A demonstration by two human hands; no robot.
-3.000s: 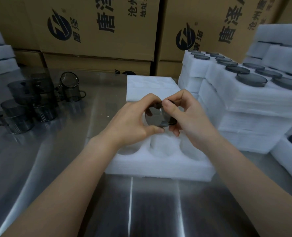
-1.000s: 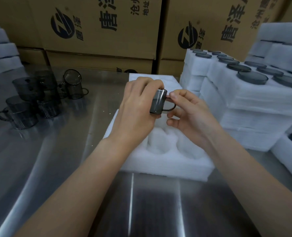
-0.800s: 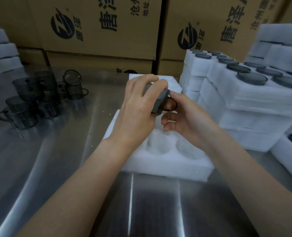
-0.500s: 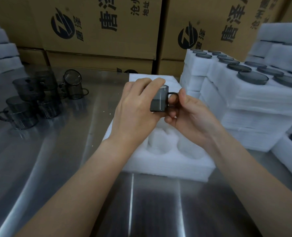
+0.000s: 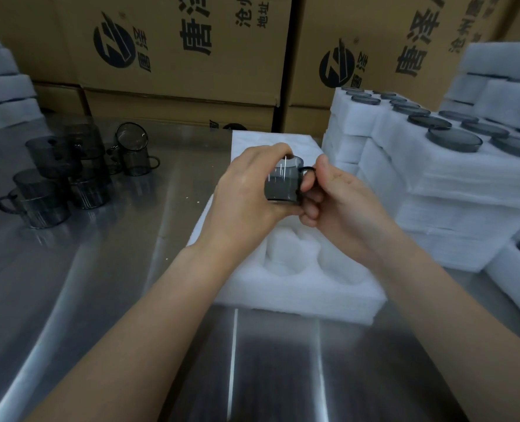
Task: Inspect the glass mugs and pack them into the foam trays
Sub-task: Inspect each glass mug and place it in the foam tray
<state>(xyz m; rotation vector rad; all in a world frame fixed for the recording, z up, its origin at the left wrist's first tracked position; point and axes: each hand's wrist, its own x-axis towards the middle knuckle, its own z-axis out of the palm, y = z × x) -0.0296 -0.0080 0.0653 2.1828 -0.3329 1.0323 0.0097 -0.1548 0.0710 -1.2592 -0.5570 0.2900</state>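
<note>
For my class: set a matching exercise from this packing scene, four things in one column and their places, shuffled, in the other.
Things
1. loose mugs
2. filled trays
3. held mug
4. open tray

Places
a. between the left hand and right hand
b. stacked at the right
c. on the table, beneath the hands
d. grouped at the table's left

Pairs: 1-d, 2-b, 3-a, 4-c

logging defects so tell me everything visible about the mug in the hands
The mug is small, of smoky grey see-through glass, with bright vertical streaks of light on its wall. A thin dark loop handle points right. It is roughly upright, looks empty, and is held above the foam tray, in no pocket. The left hand wraps its body; the right hand curls its fingers at the handle.
</note>
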